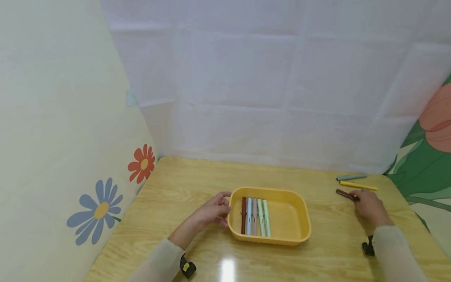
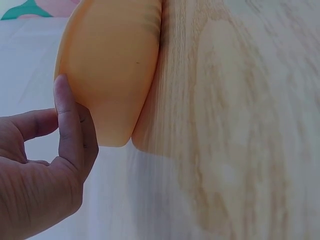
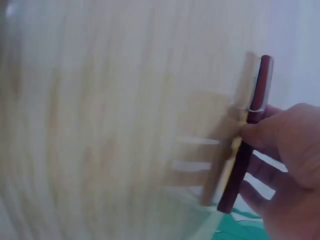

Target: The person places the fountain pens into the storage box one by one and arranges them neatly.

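A yellow tray point(image 1: 287, 219) stands on the table with several capped pens lying side by side in its left part, among them a dark red pen point(image 1: 244, 215), a light blue pen point(image 1: 249, 216) and a mauve pen point(image 1: 255, 216). At the tray's left end, my left hand point(image 1: 214, 211) touches the outer wall and rim with loosely extended fingers. Over at the table's right, my right hand point(image 1: 370, 205) pinches another dark red pen point(image 3: 243, 155) between thumb and fingers. The right wrist view shows this pen's clip and its shadow on the tabletop.
Beyond the right hand lie a yellow pen point(image 1: 358, 185) and a grey-green pen point(image 1: 351, 177), near the back edge. A white cloth point(image 1: 239, 86) hangs behind the wooden table point(image 1: 169, 196). Flower-printed sheets point(image 1: 63, 129) border both sides.
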A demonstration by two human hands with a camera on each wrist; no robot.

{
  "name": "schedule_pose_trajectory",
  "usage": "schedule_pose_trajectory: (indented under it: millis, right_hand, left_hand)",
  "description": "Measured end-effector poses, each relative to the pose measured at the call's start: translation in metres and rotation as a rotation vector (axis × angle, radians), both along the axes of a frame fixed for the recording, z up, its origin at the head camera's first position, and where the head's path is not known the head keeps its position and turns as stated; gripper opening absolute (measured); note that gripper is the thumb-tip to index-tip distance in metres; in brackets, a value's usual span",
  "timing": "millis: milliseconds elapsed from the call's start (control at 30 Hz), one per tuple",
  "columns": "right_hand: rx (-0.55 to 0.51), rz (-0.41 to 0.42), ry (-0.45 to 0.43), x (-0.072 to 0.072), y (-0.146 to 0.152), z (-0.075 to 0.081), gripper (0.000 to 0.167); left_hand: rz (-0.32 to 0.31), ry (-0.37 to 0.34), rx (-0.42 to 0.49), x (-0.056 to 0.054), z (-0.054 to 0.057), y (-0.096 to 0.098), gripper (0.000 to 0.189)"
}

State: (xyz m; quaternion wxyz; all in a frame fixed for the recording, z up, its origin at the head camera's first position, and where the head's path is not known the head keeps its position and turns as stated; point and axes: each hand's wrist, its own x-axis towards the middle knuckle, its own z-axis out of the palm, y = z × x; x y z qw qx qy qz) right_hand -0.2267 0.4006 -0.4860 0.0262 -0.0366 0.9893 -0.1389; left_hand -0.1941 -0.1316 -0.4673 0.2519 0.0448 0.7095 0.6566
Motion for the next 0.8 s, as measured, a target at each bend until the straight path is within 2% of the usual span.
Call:
schedule_pose_trajectory:
  millis: [200,367,467,567,700,800]
  right_hand:
    - [-0.129,0.053,0.034,-0.001,-0.014,0.009,0.028]
    - [-0.249,0.040,0.025,0.004,-0.035,0.015,0.038]
    - [-0.340,-0.016,-0.015,0.010,-0.050,0.020,0.047]
    - [-0.493,-0.060,-0.077,0.015,-0.064,0.027,0.055]
    - [-0.694,-0.060,-0.157,0.018,-0.080,0.033,0.061]
    - [-0.779,-0.037,-0.210,0.020,-0.089,0.037,0.066]
  left_hand:
    - [-0.008,0.009,0.002,-0.003,0.000,0.001,0.060]
    - [-0.010,0.016,-0.004,-0.003,-0.001,0.000,0.059]
    - [-0.014,0.017,-0.003,-0.003,-0.001,0.000,0.060]
    - [-0.017,0.012,0.004,-0.003,-0.002,0.000,0.060]
    - [-0.009,0.002,0.012,-0.004,-0.003,0.000,0.061]
    - [-0.003,-0.002,0.011,-0.003,-0.004,-0.001,0.061]
